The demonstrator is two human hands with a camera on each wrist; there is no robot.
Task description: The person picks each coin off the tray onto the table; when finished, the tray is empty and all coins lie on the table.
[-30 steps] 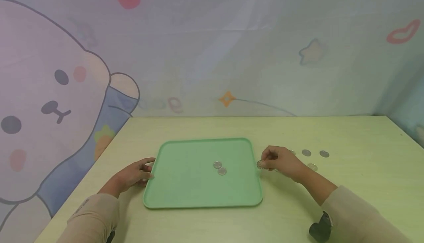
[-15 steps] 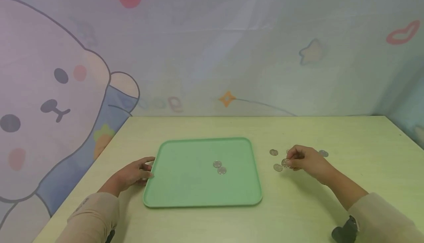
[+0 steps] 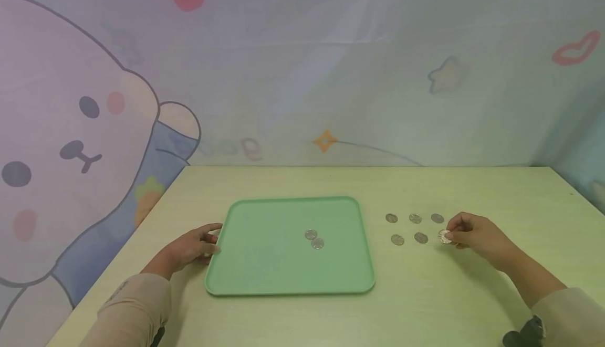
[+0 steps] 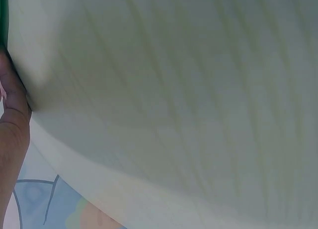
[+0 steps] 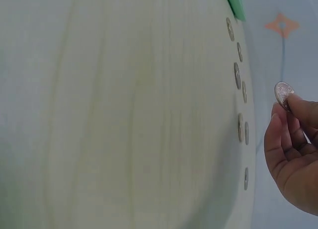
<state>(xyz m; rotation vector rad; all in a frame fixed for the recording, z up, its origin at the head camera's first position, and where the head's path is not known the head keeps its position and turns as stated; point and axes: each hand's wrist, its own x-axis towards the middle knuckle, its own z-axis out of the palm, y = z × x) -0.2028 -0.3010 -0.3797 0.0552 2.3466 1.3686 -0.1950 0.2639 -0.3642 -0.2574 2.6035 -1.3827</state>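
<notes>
My right hand (image 3: pixel 482 237) pinches a silver coin (image 3: pixel 445 237) between thumb and fingertips, held over the right end of the coins. The right wrist view shows this coin (image 5: pixel 283 94) tilted up in the fingertips of the hand (image 5: pixel 295 149). Other coins lie on the table in two rows, among them a front coin (image 3: pixel 421 238) and a back coin (image 3: pixel 415 218). Two more coins (image 3: pixel 317 243) lie on the green tray (image 3: pixel 288 273). Against the tray's left rim my left hand (image 3: pixel 191 250) rests its fingertips, spread along the edge.
A pale wooden table (image 3: pixel 416 310) carries everything. Behind it hangs a printed cloth (image 3: pixel 293 63) with a bear, hearts and stars. In the left wrist view the bare tabletop (image 4: pixel 164 105) fills most of the frame.
My right hand has moved right with the coin, from the tray's right edge across the table coins, leaving more of them visible. The left hand has stayed at the tray.
</notes>
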